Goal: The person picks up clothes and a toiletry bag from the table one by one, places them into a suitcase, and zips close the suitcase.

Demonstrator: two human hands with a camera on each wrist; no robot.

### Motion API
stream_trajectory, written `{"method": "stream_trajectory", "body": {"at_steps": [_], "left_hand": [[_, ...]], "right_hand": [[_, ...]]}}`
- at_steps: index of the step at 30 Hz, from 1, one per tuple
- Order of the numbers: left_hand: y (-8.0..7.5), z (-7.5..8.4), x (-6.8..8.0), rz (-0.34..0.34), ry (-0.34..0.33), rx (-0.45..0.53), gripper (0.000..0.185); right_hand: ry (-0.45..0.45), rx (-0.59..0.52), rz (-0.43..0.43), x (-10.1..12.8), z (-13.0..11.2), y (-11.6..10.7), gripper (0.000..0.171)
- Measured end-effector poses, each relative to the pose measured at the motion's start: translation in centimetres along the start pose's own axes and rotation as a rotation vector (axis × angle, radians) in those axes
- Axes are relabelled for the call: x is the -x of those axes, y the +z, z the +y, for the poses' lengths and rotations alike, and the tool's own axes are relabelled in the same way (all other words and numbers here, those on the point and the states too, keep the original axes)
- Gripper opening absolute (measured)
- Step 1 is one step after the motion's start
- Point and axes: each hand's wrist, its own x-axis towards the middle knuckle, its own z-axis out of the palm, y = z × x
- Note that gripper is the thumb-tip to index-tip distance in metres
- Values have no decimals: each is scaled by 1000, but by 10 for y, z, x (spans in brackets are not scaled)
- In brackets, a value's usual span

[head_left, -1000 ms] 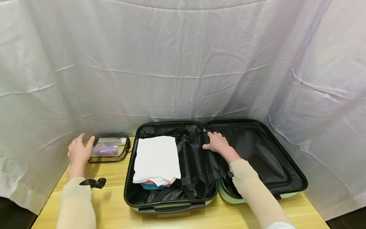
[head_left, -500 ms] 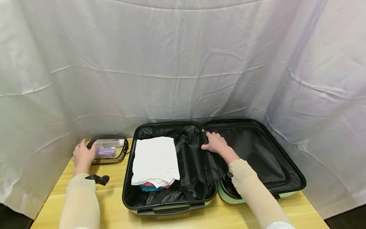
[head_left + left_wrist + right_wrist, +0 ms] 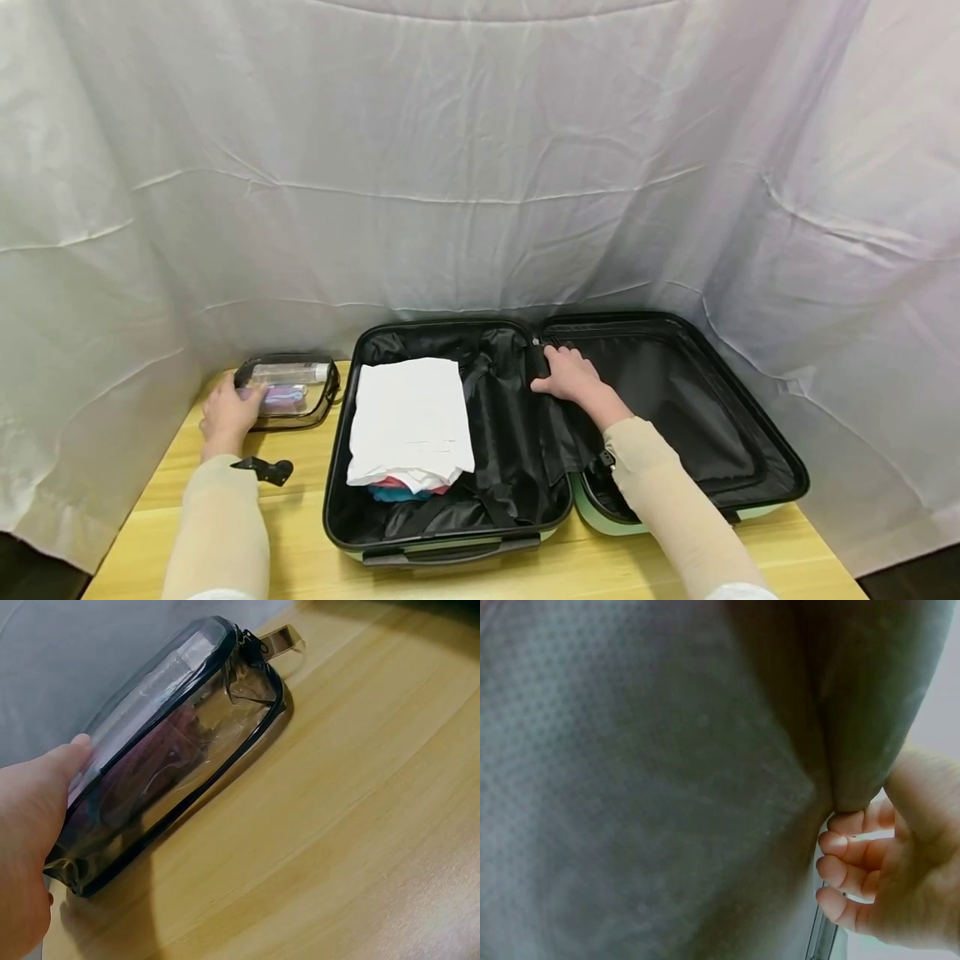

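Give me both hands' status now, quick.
Left hand: grips the near end of the clear toiletry pouch.
Right hand: fingers curled, pinching the suitcase's black lining flap.

no text, label, brand, number or sign can be read in any view: the clear pouch (image 3: 288,392) near the bench's far left corner and the open suitcase (image 3: 450,533) show no legible print.
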Motion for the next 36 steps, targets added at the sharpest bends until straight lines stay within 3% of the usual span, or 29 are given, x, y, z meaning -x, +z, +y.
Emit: {"method": "stream_trajectory", "body": {"at_steps": [28,36], "left_hand": [[-8,-7,12,-106,-93,62,108],[-6,-7,12,-85,-107,120,106]], "right_hand": [[6,-18,6,-2,2,1,79],[8,-22,4,-3,2,3,80]]}}
